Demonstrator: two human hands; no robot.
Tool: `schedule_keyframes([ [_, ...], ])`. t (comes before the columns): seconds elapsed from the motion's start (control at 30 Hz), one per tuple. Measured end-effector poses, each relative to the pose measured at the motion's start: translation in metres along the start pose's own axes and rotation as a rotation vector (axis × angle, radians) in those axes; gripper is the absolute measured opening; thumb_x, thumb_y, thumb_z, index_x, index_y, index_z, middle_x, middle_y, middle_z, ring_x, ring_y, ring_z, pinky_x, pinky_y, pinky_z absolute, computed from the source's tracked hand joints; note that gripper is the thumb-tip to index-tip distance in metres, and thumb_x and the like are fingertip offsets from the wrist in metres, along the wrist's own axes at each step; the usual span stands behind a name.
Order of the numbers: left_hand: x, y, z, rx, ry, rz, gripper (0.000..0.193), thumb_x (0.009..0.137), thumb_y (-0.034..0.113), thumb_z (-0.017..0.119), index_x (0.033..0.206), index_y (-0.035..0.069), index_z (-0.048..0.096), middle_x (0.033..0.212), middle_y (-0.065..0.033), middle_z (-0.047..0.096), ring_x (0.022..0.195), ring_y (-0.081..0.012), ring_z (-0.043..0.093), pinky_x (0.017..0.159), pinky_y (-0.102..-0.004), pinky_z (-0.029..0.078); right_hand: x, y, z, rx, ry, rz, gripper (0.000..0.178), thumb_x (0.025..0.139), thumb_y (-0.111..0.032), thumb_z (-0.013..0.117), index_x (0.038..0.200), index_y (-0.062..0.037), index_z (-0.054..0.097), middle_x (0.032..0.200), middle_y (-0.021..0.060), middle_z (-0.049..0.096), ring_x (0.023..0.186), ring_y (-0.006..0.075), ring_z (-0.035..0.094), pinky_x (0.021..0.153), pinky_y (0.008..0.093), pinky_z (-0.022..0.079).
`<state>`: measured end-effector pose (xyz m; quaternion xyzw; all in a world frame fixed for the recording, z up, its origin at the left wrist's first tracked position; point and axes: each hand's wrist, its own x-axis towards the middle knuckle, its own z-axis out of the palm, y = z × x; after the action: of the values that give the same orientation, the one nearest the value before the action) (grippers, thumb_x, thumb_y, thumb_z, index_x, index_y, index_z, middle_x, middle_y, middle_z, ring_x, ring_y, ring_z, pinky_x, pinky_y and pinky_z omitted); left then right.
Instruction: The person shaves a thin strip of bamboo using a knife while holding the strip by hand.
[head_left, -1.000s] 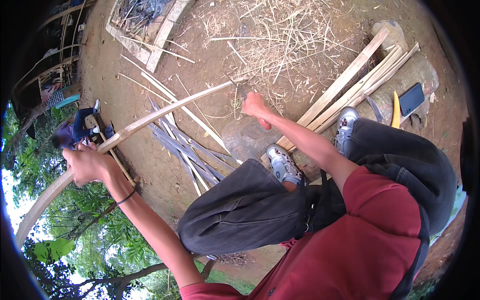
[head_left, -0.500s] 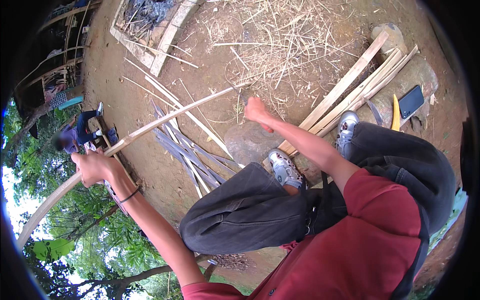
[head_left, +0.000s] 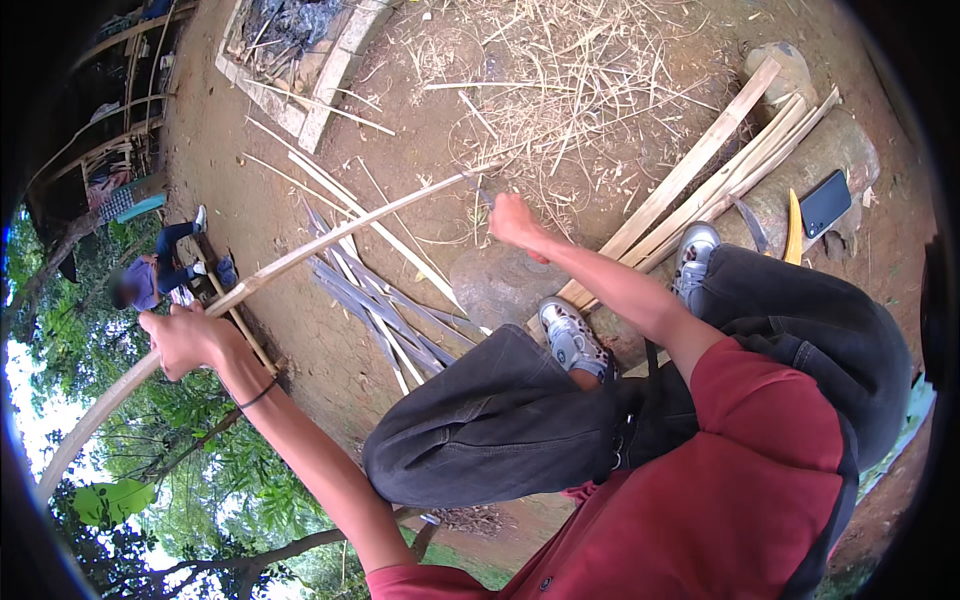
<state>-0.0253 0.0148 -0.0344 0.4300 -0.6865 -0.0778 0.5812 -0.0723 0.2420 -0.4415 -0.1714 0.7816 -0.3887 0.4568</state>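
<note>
A long pale bamboo strip [head_left: 330, 238] runs slantwise from the lower left rim up to the middle of the view. My left hand [head_left: 185, 340] is closed round it, the arm stretched out to the left. Near the strip's far end, my right hand [head_left: 515, 222] makes a fist on a knife [head_left: 481, 189]; its handle is hidden in the fingers. The dark blade lies against or very close to the strip; exact contact cannot be made out. Thin shavings [head_left: 580, 110] litter the ground beyond the right hand.
Split bamboo pieces [head_left: 690, 175] lean on a stone by my shoes. There too lie a phone [head_left: 825, 204], a curved blade [head_left: 750, 222] and a yellow curved piece [head_left: 793, 228]. Dark strips [head_left: 375, 300] lie left of a flat stone [head_left: 505, 285]. A person [head_left: 150, 275] sits far left.
Hardly anything differs. The view has shifted very slightly, and both hands keep their grips, with the blade still by the strip's far end.
</note>
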Motion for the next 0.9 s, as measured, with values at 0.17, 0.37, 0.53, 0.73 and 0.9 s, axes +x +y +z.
schedule_keyframes([
  [0.17, -0.007, 0.022, 0.02, -0.148, 0.003, -0.045, 0.036, 0.083, 0.004, 0.053, 0.06, 0.008, 0.027, 0.055, -0.0082, 0.044, 0.039, -0.0171, 0.044, 0.03, -0.0308, 0.033, -0.018, -0.022, 0.008, -0.012, 0.053, -0.247, 0.016, 0.082, -0.005, 0.058, 0.083, 0.0083, 0.065, 0.077, 0.0266, 0.065, 0.07, 0.0353, 0.068, 0.057, 0.0433, 0.057],
  [0.37, -0.022, 0.046, 0.034, -0.097, -0.037, 0.021, 0.033, 0.084, 0.0, 0.054, 0.06, 0.006, 0.032, 0.055, -0.0056, 0.042, 0.042, -0.0134, 0.042, 0.031, -0.0299, 0.029, 0.032, 0.065, 0.002, -0.193, 0.172, -0.035, 0.019, 0.082, -0.002, 0.051, 0.092, 0.0071, 0.064, 0.083, 0.0277, 0.065, 0.081, 0.036, 0.068, 0.068, 0.045, 0.057],
  [0.53, -0.03, 0.069, 0.043, -0.113, -0.031, -0.061, 0.032, 0.084, -0.001, 0.054, 0.063, 0.006, 0.031, 0.057, -0.0062, 0.041, 0.046, -0.0151, 0.044, 0.032, -0.0308, 0.033, 0.009, 0.001, -0.013, -0.042, -0.045, 0.011, 0.021, 0.084, -0.007, 0.055, 0.097, 0.0068, 0.063, 0.082, 0.0266, 0.065, 0.078, 0.0367, 0.068, 0.067, 0.0457, 0.056],
  [0.73, -0.025, 0.058, 0.045, -0.1, -0.029, -0.019, 0.037, 0.084, 0.003, 0.052, 0.062, 0.012, 0.023, 0.055, -0.0025, 0.034, 0.042, -0.0137, 0.038, 0.033, -0.0305, 0.027, 0.026, 0.053, 0.013, -0.098, 0.048, -0.146, 0.021, 0.084, -0.013, 0.059, 0.092, 0.0059, 0.064, 0.074, 0.0235, 0.065, 0.067, 0.0365, 0.066, 0.062, 0.0446, 0.056],
  [0.9, -0.033, 0.066, 0.057, -0.141, -0.063, -0.009, 0.035, 0.084, 0.0, 0.05, 0.061, 0.009, 0.025, 0.053, -0.0015, 0.035, 0.04, -0.0121, 0.041, 0.028, -0.0263, 0.033, 0.053, 0.095, 0.013, -0.187, 0.216, -0.007, 0.023, 0.084, -0.016, 0.061, 0.089, 0.0062, 0.065, 0.069, 0.0221, 0.065, 0.063, 0.0365, 0.066, 0.059, 0.0441, 0.056],
])
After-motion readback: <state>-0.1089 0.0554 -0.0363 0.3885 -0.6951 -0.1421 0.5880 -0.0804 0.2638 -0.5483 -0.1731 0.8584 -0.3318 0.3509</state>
